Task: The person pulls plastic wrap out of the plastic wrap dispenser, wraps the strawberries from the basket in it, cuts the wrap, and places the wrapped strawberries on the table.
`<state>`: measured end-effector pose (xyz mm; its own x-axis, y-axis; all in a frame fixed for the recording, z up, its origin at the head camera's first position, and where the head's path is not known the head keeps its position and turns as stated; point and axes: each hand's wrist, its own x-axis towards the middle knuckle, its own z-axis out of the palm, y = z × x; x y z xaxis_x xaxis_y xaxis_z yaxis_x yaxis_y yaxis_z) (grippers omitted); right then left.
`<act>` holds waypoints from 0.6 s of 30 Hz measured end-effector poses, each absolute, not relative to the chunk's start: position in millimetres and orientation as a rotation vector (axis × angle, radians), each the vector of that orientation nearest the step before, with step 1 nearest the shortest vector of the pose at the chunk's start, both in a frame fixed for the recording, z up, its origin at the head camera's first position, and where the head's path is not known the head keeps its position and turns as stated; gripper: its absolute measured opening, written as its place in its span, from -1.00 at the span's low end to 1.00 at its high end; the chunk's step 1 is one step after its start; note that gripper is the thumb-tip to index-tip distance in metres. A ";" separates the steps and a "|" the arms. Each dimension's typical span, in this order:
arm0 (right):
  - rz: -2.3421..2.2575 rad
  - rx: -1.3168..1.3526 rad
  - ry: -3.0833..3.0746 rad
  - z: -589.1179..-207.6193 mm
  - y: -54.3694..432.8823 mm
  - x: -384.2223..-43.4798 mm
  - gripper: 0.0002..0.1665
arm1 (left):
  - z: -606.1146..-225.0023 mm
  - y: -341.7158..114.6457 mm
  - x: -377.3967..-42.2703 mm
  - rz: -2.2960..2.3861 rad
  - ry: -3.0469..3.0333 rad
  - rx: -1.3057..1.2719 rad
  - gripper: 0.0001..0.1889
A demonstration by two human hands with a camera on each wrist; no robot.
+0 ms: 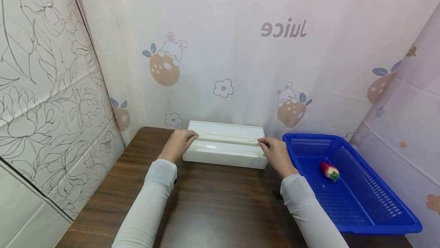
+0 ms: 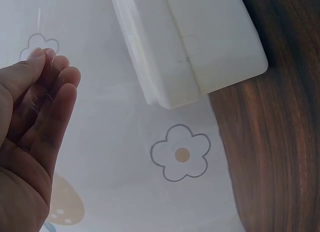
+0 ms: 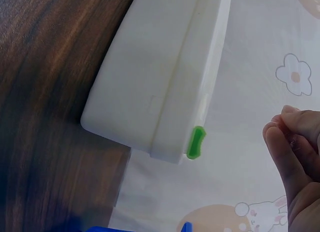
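Note:
A long white cling film dispenser (image 1: 224,158) stands at the back of the table against the curtain. My left hand (image 1: 178,144) is over its left end, and the thumb and fingertips pinch clear cling film (image 2: 36,102). Over the right end, my right hand (image 1: 277,155) also pinches the film between thumb and fingers. A pale strip (image 1: 227,138) runs along the dispenser between both hands. The right wrist view shows a green slider (image 3: 196,143) on the dispenser's edge. Being transparent, the film's full extent is hard to see.
On the right of the brown wooden table (image 1: 220,206) sits a blue plastic basket (image 1: 378,229), close to my right forearm. A red toy strawberry (image 1: 330,171) with green leaves lies in it. A printed curtain (image 1: 233,49) hangs right behind the dispenser.

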<state>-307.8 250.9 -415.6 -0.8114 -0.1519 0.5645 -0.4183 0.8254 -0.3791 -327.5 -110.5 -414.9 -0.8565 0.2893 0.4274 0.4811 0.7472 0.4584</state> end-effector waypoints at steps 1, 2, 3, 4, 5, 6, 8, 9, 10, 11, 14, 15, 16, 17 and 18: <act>0.674 0.422 -2.474 -414.5 251.2 -307.4 -0.86 | -414.3 -110.7 -327.3 -0.813 -2.609 -0.604 -0.80; 0.671 0.427 -2.467 -413.5 251.5 -307.1 -0.87 | -413.6 -110.7 -327.0 -0.810 -2.599 -0.609 -0.80; 0.667 0.435 -2.459 -412.7 252.0 -306.7 -0.87 | -412.8 -110.8 -326.7 -0.808 -2.590 -0.615 -0.81; 0.661 0.441 -2.452 -411.8 252.4 -306.4 -0.88 | -412.1 -110.9 -326.5 -0.804 -2.578 -0.622 -0.81; 0.653 0.447 -2.447 -411.0 252.6 -306.0 -0.89 | -411.2 -111.1 -326.2 -0.800 -2.567 -0.627 -0.82; 0.649 0.455 -2.440 -410.1 252.9 -305.7 -0.90 | -410.5 -111.1 -326.0 -0.798 -2.558 -0.631 -0.82; 0.641 0.476 -2.423 -408.7 253.4 -305.0 -0.91 | -409.2 -111.2 -325.6 -0.793 -2.546 -0.631 -0.82; 0.634 0.483 -2.418 -408.0 253.7 -304.6 -0.92 | -408.6 -111.3 -325.3 -0.789 -2.542 -0.630 -0.82; 0.626 0.489 -2.414 -407.1 253.8 -304.1 -0.92 | -408.1 -111.4 -325.2 -0.781 -2.540 -0.627 -0.82; 0.620 0.496 -2.409 -406.6 254.0 -303.8 -0.92 | -407.3 -111.4 -324.6 -0.776 -2.539 -0.624 -0.82; 0.603 0.514 -2.397 -405.4 254.7 -302.9 -0.91 | -404.8 -111.6 -322.4 -0.759 -2.523 -0.626 -0.82; 0.596 0.516 -2.392 -404.9 254.8 -302.5 -0.91 | -403.7 -111.7 -321.5 -0.754 -2.514 -0.629 -0.82; 0.591 0.520 -2.384 -404.7 254.8 -302.1 -0.91 | -402.9 -112.1 -320.6 -0.751 -2.504 -0.633 -0.83; 0.587 0.523 -2.375 -404.1 254.9 -301.5 -0.91 | -401.5 -112.2 -319.4 -0.752 -2.493 -0.637 -0.83; 0.584 0.523 -2.366 -403.4 254.9 -300.8 -0.91 | -400.6 -112.6 -318.6 -0.752 -2.481 -0.640 -0.83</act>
